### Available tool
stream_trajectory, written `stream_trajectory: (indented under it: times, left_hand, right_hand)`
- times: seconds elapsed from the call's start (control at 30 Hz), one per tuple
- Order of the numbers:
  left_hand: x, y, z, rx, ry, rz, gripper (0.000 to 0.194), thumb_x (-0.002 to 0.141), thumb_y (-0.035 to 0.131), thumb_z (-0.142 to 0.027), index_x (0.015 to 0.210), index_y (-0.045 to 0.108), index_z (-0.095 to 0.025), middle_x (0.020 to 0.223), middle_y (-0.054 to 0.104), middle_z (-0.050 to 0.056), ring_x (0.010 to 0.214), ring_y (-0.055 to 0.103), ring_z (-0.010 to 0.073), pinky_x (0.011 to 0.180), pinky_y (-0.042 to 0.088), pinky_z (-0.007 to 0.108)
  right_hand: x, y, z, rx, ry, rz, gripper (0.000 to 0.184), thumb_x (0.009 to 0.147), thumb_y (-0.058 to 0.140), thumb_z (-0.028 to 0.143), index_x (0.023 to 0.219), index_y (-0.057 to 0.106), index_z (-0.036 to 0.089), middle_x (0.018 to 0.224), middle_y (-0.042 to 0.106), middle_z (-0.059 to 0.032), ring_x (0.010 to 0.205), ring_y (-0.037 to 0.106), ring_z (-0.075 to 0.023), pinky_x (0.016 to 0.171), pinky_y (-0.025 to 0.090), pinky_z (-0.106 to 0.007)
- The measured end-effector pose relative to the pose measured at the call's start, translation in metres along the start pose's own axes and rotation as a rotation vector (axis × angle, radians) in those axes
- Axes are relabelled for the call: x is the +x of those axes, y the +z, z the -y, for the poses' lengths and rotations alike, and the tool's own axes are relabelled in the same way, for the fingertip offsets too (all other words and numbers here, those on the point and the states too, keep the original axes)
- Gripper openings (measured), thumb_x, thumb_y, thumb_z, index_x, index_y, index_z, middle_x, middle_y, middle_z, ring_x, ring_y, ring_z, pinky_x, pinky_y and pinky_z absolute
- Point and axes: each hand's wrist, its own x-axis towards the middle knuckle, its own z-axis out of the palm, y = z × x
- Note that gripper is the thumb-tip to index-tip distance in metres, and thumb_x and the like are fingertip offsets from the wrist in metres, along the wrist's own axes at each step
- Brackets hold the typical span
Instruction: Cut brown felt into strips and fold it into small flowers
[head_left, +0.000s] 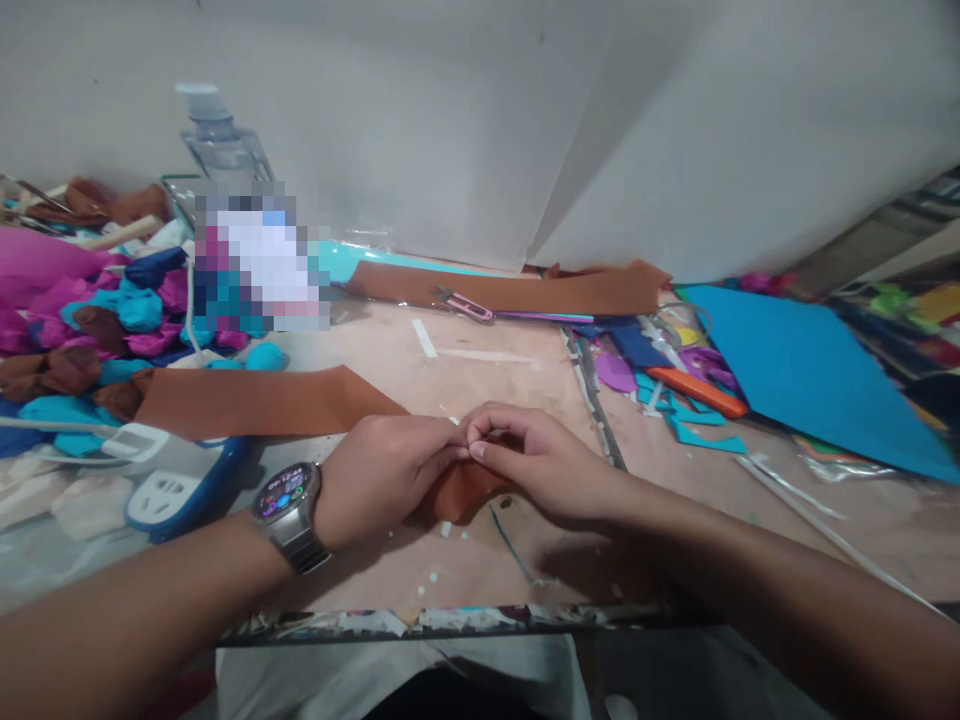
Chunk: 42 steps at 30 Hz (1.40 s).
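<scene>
Head view: the left hand (390, 460) and right hand (544, 455) meet over the counter (375, 345), each grip pinched together on a brown strip (466, 492).

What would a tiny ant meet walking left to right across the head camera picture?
Pink lump → blue-and-white power socket → wristwatch → left hand → right hand → orange handle → big blue sheet.
</scene>
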Motion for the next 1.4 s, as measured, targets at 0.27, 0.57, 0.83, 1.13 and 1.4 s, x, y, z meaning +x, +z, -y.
stream_trajectory:
  times: [0.27, 0.57, 0.83, 1.13, 1.4]
  left_hand:
    - [0.0, 0.003, 0.002, -0.096, -0.076, 0.07, 0.025, 0.105, 0.055, -0.033, 0.093, 0.073, -0.022, 0.082, 0.075, -0.002, 0.071, 0.065, 0.0135, 0.066, 0.04, 0.024]
    - [0.004, -0.004, -0.003, -0.272, -0.122, 0.062, 0.02, 0.102, 0.059, -0.032, 0.095, 0.074, -0.022, 0.081, 0.075, -0.003, 0.071, 0.063, 0.0108, 0.069, 0.041, 0.023]
    - [0.001, -0.007, -0.004, -0.34, -0.136, 0.105, 0.02, 0.099, 0.058, -0.029, 0.089, 0.072, -0.019, 0.075, 0.069, -0.002, 0.066, 0.057, 0.0111, 0.065, 0.04, 0.024]
    - [0.003, -0.008, -0.005, -0.337, -0.165, 0.142, 0.019, 0.096, 0.061, -0.03, 0.086, 0.072, -0.018, 0.072, 0.065, -0.002, 0.064, 0.053, 0.0115, 0.063, 0.038, 0.026]
    - [0.002, -0.007, -0.008, -0.329, -0.135, 0.164, 0.019, 0.096, 0.061, -0.029, 0.084, 0.071, -0.018, 0.068, 0.064, -0.003, 0.061, 0.05, 0.0104, 0.062, 0.036, 0.025]
  right_hand:
    - [0.0, -0.005, 0.006, -0.332, -0.281, -0.017, 0.014, 0.095, 0.06, 0.011, 0.085, 0.066, 0.019, 0.111, 0.065, -0.0072, 0.104, 0.063, -0.0185, 0.092, 0.049, -0.033]
    - [0.004, -0.007, -0.001, -0.126, -0.198, 0.067, 0.02, 0.101, 0.057, 0.021, 0.083, 0.062, 0.017, 0.109, 0.062, -0.0067, 0.102, 0.062, -0.0169, 0.096, 0.048, -0.033]
    - [0.003, -0.012, -0.001, -0.152, -0.282, 0.04, 0.01, 0.096, 0.063, 0.017, 0.087, 0.067, 0.019, 0.107, 0.064, -0.0065, 0.1, 0.063, -0.0188, 0.094, 0.049, -0.035]
    - [0.002, -0.01, 0.002, -0.226, -0.319, -0.01, 0.009, 0.093, 0.064, 0.012, 0.087, 0.066, 0.018, 0.103, 0.064, -0.006, 0.095, 0.064, -0.017, 0.089, 0.05, -0.032]
    - [0.002, -0.006, -0.006, -0.136, -0.296, 0.056, 0.013, 0.093, 0.061, 0.012, 0.082, 0.061, 0.019, 0.104, 0.064, -0.0048, 0.095, 0.063, -0.0171, 0.091, 0.05, -0.033]
